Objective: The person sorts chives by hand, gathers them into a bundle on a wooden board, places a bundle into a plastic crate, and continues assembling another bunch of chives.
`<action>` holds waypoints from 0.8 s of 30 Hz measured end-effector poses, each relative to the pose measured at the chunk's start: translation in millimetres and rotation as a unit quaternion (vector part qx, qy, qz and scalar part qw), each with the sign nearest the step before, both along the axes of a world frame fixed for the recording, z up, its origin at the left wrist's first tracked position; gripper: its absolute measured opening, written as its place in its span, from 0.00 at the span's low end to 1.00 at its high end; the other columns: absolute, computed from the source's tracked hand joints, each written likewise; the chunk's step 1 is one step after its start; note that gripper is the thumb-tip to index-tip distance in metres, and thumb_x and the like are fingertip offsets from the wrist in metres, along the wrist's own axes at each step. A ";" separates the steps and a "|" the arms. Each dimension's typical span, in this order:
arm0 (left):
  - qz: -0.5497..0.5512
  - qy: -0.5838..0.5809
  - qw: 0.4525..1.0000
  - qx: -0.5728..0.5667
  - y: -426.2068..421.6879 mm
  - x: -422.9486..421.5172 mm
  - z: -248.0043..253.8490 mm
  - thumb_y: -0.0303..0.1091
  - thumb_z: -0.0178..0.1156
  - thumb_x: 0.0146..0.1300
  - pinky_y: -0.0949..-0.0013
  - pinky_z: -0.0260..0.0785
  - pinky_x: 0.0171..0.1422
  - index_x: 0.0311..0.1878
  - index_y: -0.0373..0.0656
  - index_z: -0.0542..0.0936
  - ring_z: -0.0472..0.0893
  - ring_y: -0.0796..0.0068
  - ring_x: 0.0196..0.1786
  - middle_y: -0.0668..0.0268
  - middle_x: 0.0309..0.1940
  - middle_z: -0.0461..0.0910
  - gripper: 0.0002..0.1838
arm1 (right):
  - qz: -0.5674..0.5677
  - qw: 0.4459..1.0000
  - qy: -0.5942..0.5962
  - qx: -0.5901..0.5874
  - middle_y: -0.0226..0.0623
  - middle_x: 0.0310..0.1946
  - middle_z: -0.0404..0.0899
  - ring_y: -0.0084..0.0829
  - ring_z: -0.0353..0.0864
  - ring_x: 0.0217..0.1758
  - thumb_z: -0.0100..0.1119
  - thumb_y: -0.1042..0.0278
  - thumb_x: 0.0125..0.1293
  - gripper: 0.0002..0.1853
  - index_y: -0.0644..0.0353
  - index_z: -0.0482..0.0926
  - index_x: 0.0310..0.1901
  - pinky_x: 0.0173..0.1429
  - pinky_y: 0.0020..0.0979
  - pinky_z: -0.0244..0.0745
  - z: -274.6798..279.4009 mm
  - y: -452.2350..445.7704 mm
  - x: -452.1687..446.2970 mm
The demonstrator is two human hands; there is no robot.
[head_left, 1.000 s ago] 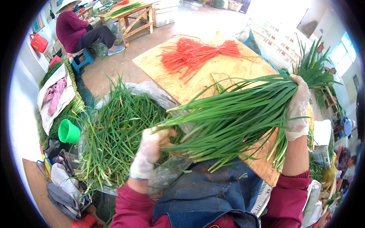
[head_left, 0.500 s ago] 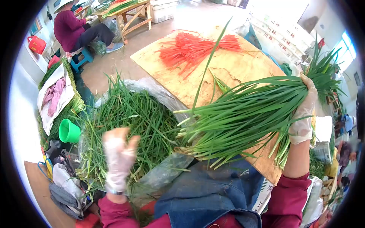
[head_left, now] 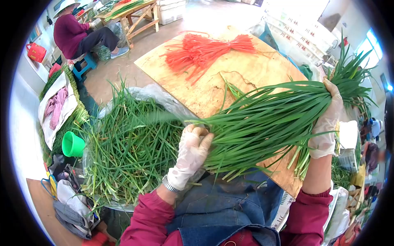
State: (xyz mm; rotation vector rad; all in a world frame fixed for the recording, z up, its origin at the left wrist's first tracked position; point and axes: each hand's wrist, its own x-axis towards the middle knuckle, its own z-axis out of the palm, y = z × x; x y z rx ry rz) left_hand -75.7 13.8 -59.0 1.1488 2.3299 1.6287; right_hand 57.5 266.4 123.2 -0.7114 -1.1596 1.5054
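Observation:
A large bunch of green garlic chives (head_left: 262,119) is gripped in my gloved right hand (head_left: 329,119), near its leafy end. Its pale stem ends point left. My gloved left hand (head_left: 192,149) is at those stem ends, with its fingers curled and pinched on some of them. The fingertips are partly hidden by the stems. A metal watch band (head_left: 170,184) circles my left wrist. Left of that hand lies a heap of loose chive leaves (head_left: 135,143) on clear plastic sheeting (head_left: 154,92).
Red ties (head_left: 209,51) lie bundled on the wooden board (head_left: 164,67). A green cup (head_left: 73,144) stands left of the heap. Another person (head_left: 76,30) sits on a blue stool (head_left: 85,66) by a wooden table (head_left: 135,16). White crates (head_left: 299,30) are stacked behind the board.
My left hand has moved right, from above the loose heap to the stem ends, and closed there. One long leaf that stuck up from the bunch no longer shows. My right hand keeps its grip.

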 end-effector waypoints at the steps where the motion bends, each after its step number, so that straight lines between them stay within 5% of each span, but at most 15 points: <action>1: -0.007 -0.001 1.000 0.018 2.5 0.9 -1.6 0.34 0.57 0.61 0.61 0.65 0.50 0.42 0.34 0.76 0.73 0.57 0.46 0.54 0.40 0.74 0.13 | -0.005 1.000 -0.009 0.001 0.35 0.21 0.77 0.29 0.77 0.20 0.56 0.67 0.58 0.08 0.63 0.76 0.29 0.27 0.26 0.75 -1.7 1.6 0.5; 7: -0.056 -0.027 0.997 0.043 13.3 -3.6 -14.8 0.33 0.58 0.59 0.59 0.68 0.49 0.43 0.38 0.75 0.76 0.51 0.44 0.52 0.38 0.77 0.11 | -0.034 0.999 -0.010 -0.003 0.37 0.20 0.77 0.30 0.76 0.18 0.58 0.69 0.56 0.07 0.65 0.76 0.28 0.25 0.27 0.75 -8.4 6.1 3.7; 15: 0.139 0.051 0.989 -0.020 4.5 -0.7 -15.8 0.30 0.53 0.64 0.53 0.69 0.28 0.43 0.43 0.73 0.78 0.47 0.25 0.51 0.22 0.77 0.06 | -0.033 0.998 -0.040 0.018 0.37 0.20 0.77 0.31 0.77 0.19 0.57 0.69 0.56 0.07 0.64 0.76 0.29 0.26 0.28 0.75 -17.4 14.0 7.8; 19: 0.172 -0.030 0.984 -0.046 -40.7 -20.7 -19.9 0.30 0.47 0.70 0.66 0.62 0.14 0.37 0.40 0.71 0.75 0.67 0.16 0.59 0.15 0.73 0.06 | -0.020 1.000 -0.015 0.006 0.37 0.23 0.79 0.31 0.78 0.22 0.54 0.67 0.58 0.08 0.63 0.77 0.30 0.28 0.28 0.76 -16.0 16.0 10.6; 23: 0.314 0.126 0.936 -0.100 -157.0 -45.6 -15.4 0.32 0.46 0.71 0.76 0.59 0.12 0.40 0.39 0.72 0.70 0.79 0.14 0.66 0.16 0.72 0.08 | -0.018 1.000 -0.019 0.006 0.35 0.23 0.80 0.30 0.79 0.23 0.50 0.63 0.62 0.11 0.61 0.78 0.30 0.29 0.27 0.76 -16.0 33.2 25.0; 24: 0.380 0.128 0.892 -0.207 -186.9 -49.8 -8.3 0.33 0.49 0.70 0.74 0.62 0.14 0.40 0.39 0.72 0.72 0.78 0.15 0.65 0.18 0.74 0.07 | -0.022 0.999 -0.025 0.010 0.35 0.23 0.80 0.30 0.79 0.23 0.50 0.63 0.62 0.11 0.61 0.78 0.30 0.29 0.27 0.76 -17.0 34.6 26.1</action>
